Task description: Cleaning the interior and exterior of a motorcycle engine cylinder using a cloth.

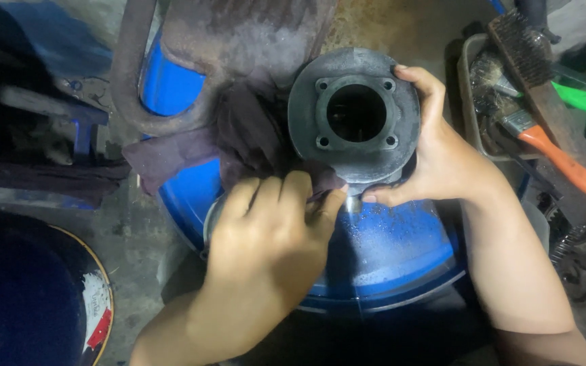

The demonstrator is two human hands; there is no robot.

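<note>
Over a blue plastic drum (401, 251), our right hand (442, 159) clamps its fingers around the round grey metal cylinder casting (354, 112) while our left hand (272, 230) pinches a dark purple rag (245, 135) against its lower rim, wiping, a step that seems to call for turning the part.

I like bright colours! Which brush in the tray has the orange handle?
The paintbrush lying at the front of the tray. The wire brush behind it has a plain brown wooden body instead.

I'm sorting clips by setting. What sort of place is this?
Probably a repair workshop: a grey metal engine cylinder held over a blue drum, a wire brush and an orange-handled paintbrush nearby.
</note>
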